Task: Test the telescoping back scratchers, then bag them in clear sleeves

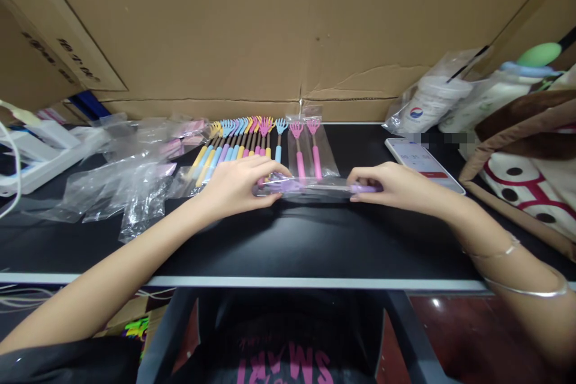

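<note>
A purple back scratcher (294, 185) in a clear plastic sleeve lies level between my hands, above the black desk. My left hand (245, 185) pinches the end with the claw head. My right hand (382, 188) grips the purple handle end. Just behind it, two pink back scratchers (300, 162) rest side by side in clear sleeves. To their left is a row of several loose back scratchers (234, 153) with yellow, blue, purple and pink handles, partly hidden by my left hand.
Clear plastic bags (130, 174) are heaped at the left, near a white power strip (45, 156). A phone (423, 162) lies at the right, before a bagged cup (434, 102) and a cloth bag (526, 174). Cardboard (252, 30) walls the back.
</note>
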`<state>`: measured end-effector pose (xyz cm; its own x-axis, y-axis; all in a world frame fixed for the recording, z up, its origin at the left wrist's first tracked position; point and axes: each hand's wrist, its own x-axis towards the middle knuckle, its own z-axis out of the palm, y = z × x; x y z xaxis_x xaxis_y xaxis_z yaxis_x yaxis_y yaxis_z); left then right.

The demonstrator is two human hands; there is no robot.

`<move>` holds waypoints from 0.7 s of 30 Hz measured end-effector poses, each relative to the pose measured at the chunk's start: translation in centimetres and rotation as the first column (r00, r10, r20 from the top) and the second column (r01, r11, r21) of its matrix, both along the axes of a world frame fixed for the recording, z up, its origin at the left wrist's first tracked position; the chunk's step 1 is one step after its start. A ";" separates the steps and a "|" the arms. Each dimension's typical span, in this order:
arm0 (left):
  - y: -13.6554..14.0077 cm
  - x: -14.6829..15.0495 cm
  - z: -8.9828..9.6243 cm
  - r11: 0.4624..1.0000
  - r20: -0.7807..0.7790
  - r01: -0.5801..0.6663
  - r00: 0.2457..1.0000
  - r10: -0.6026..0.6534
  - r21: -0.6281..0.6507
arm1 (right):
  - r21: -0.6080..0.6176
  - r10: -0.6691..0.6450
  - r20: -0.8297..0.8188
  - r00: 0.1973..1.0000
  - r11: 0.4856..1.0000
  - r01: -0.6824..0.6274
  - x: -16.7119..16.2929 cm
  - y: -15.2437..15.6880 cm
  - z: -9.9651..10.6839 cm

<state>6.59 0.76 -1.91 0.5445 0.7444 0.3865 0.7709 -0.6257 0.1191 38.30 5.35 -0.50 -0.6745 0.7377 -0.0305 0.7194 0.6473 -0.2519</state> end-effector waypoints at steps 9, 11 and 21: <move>0.6 -0.6 -0.1 0.998 0.027 0.059 0.998 -0.058 -0.033 | -0.132 0.052 -0.192 0.980 0.988 -0.079 0.2 0.6 0.0; 0.3 -0.3 0.0 0.997 0.016 0.073 0.997 -0.073 -0.020 | -0.143 0.060 -0.207 0.976 0.986 -0.091 -0.5 0.4 -0.6; -0.1 0.1 0.1 0.992 -0.106 0.121 0.988 -0.116 0.033 | -0.067 0.085 -0.217 0.972 0.993 -0.102 -1.4 0.0 -1.5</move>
<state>6.68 0.62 -1.84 0.6666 0.6575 0.3512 0.6979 -0.7160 0.0159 36.88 5.38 -1.97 -0.7375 0.6720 0.0669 0.5808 0.6817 -0.4449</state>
